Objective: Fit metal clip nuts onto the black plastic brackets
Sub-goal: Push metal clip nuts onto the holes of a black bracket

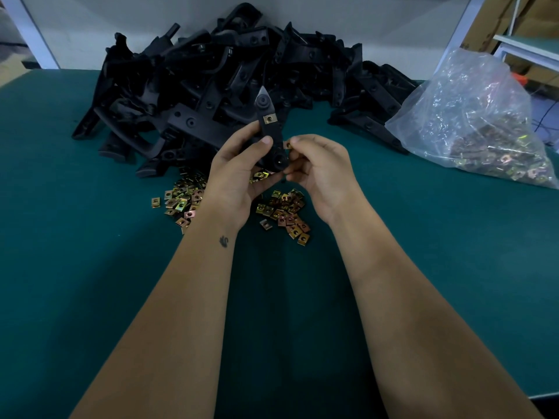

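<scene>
The lower part of the held bracket (269, 137) is hidden behind the left hand (239, 173), and the fingertips of the right hand (320, 167) cover most of the pinched clip nut (288, 144). Both hands and wrists hide the middle of the loose clip nuts (281, 213) on the surface (75, 267). The contents of the plastic bag (472, 116) blur behind creased film. The picture's bottom edge cuts both forearms.
</scene>
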The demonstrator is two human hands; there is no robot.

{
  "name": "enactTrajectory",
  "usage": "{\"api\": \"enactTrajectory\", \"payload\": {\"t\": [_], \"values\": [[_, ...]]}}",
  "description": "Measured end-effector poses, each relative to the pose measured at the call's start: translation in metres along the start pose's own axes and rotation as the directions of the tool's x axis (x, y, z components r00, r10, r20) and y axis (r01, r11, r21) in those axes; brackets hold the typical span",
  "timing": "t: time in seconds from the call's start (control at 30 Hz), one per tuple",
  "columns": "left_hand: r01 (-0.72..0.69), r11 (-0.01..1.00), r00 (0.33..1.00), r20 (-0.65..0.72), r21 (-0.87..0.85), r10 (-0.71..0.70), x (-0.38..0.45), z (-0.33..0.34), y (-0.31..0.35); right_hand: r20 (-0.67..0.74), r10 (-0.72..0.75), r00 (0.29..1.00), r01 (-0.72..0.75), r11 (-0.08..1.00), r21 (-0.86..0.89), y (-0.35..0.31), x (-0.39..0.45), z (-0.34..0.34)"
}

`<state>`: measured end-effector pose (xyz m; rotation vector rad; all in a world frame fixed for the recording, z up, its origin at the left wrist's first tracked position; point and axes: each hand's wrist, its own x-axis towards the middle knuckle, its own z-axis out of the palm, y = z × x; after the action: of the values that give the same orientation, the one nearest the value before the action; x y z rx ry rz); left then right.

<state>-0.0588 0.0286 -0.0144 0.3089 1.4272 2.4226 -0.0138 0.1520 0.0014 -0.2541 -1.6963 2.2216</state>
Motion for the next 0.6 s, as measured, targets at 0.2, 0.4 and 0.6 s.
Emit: {"api": "enactTrajectory", "payload": {"t": [0.2, 0.4, 0.6], "values": [[0.000, 1.000, 1.000, -0.015, -0.008, -0.001, 0.0004, 0.0003, -0.0004, 0.011, -0.009, 1.000, 0.010, 0.997, -0.072, 0.0019, 0.0013, -0.0003], [-0.018, 0.998, 1.000, -0.019, 0.053, 0.019, 0.0000, 0.0012, -0.0002, 0.028, -0.002, 1.000, 0.005, 0.994, -0.108, 0.0036, 0.0022, -0.0017], [-0.049, 0.994, 0.999, -0.001, 0.099, 0.049, -0.0019, 0.0005, -0.0001, 0.035, -0.010, 0.999, 0.016, 0.985, -0.174, 0.0074, 0.0007, -0.0019]]}}
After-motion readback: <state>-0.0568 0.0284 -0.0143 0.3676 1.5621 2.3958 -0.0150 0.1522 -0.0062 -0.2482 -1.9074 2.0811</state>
